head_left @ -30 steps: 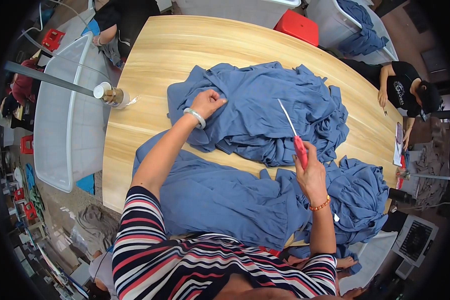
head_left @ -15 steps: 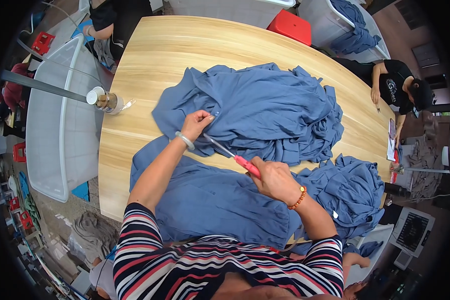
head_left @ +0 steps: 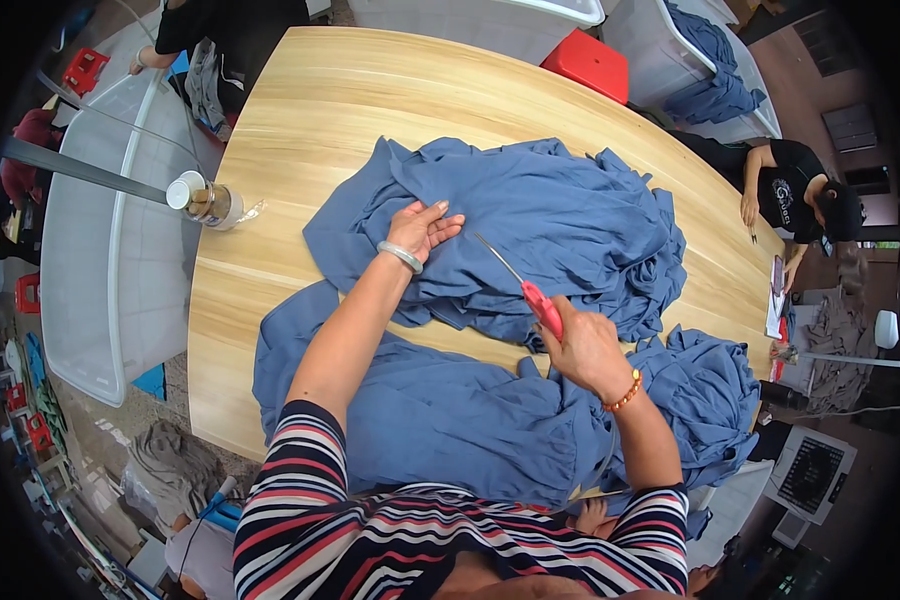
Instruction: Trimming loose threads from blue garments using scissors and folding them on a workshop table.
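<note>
A pile of blue garments (head_left: 530,225) lies crumpled in the middle of the table. My left hand (head_left: 422,232), a pale bangle at its wrist, is over the pile's left part with its fingers apart and nothing visible in them. Closed around the red handle of slim scissors (head_left: 540,303) is my right hand (head_left: 587,350). The thin metal tip points up and left toward the left hand, above the cloth. Closer to my body, another blue garment (head_left: 450,410) is spread beneath both forearms.
More blue cloth (head_left: 695,385) is heaped at the right. A jar (head_left: 213,203) stands at the left edge of the wooden table (head_left: 370,85), beside a metal pole (head_left: 90,170). A red stool (head_left: 588,66) and white bins (head_left: 80,290) surround it. A co-worker (head_left: 795,195) is at the far right.
My left hand has let go of the cloth, spread its fingers and moved slightly right. My right hand has carried the scissors right and slightly away from my body.
</note>
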Motion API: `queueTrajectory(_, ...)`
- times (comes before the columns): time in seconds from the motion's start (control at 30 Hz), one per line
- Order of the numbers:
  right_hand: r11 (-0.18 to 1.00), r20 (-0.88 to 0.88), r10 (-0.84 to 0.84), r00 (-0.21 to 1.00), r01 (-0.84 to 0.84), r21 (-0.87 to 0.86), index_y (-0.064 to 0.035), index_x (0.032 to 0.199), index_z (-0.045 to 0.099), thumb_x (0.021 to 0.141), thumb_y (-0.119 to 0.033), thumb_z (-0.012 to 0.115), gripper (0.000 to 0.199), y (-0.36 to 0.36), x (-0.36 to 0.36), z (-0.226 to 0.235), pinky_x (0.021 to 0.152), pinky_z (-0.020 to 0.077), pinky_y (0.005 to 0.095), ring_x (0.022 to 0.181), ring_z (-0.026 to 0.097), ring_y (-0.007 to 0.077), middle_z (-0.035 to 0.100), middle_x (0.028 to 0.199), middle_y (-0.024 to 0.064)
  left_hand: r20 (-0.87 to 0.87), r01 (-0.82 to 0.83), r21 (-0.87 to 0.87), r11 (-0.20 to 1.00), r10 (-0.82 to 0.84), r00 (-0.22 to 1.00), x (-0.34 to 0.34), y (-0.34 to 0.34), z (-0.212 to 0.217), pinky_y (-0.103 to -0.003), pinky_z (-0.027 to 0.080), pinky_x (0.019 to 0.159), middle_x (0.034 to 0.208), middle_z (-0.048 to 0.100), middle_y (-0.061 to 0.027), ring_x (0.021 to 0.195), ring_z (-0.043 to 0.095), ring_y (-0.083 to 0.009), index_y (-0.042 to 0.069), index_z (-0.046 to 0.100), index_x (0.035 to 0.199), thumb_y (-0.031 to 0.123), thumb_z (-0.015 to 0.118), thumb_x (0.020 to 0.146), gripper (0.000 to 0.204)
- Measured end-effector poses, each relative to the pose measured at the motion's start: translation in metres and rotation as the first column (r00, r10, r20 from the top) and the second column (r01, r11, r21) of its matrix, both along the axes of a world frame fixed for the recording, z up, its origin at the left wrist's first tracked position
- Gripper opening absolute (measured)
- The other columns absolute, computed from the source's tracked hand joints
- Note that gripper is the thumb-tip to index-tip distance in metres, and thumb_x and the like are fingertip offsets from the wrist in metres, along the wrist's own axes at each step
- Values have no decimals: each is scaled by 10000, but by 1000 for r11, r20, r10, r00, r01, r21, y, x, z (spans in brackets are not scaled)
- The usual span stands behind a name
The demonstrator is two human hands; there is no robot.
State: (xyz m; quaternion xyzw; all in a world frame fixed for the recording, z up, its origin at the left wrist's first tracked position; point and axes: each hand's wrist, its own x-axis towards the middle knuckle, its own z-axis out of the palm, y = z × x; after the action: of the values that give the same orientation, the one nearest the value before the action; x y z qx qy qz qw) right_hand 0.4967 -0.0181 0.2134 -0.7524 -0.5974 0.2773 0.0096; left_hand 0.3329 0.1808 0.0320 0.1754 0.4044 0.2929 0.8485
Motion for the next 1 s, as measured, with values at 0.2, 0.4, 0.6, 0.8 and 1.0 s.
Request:
queueTrajectory(0.2, 984, 37, 145, 989, -148, 97, -26, 977, 539, 846, -269, 604, 283, 65, -6, -19, 649, 463, 489, 723, 603, 411, 613, 733, 231, 78, -17, 23, 1000, 15, 997, 4, -5, -5, -343, 587, 756, 900, 639, -143, 906, 673, -296, -1, 536, 929, 47, 609, 884, 99)
queueTrajectory(0.4, 983, -42, 180, 983, -179, 35, -30, 1000, 530, 854, -280, 591, 296, 47, -5, -13, 659, 467, 491, 747, 603, 422, 617, 759, 239, -68, -7, 108, 994, 15, 998, -9, 0, -19, -259, 554, 603, 825, 622, -75, 750, 670, -187, 54, 533, 881, 94, 602, 903, 83)
queueTrajectory(0.6, 992, -85, 80, 993, -88, -87, -56, 1050, 505, 859, -265, 580, 293, -61, 4, -40, 646, 474, 498, 721, 613, 417, 619, 733, 224, 158, -296, 598, 745, 252, 955, 6, -29, 71, -199, 328, 535, 678, 508, 52, 627, 403, -13, 69, 531, 765, 164, 632, 894, 190)
queueTrajectory(0.8, 997, -492, -38, 870, 63, 35, -64, 1350, 391, 895, -328, 518, 541, -73, -19, -93, 908, 434, 414, 1083, 540, 321, 540, 1176, 206, -680, 669, 718, 192, -14, 733, -94, -147, 209, -366, 192, 1131, 1392, 401, -205, 1307, 382, -296, -34, 415, 1349, 181, 648, 816, 621)
queueTrajectory(1.0, 936, -374, 10, 927, 123, 330, -54, 1431, 279, 914, -414, 470, 658, -120, 17, -61, 1094, 255, 374, 1348, 278, 257, 277, 1474, 124, -430, 435, 827, 358, -97, 898, -71, -181, 287, -406, 166, 1129, 1438, 316, -197, 1327, 327, -293, -24, 315, 1396, 216, 663, 821, 714)
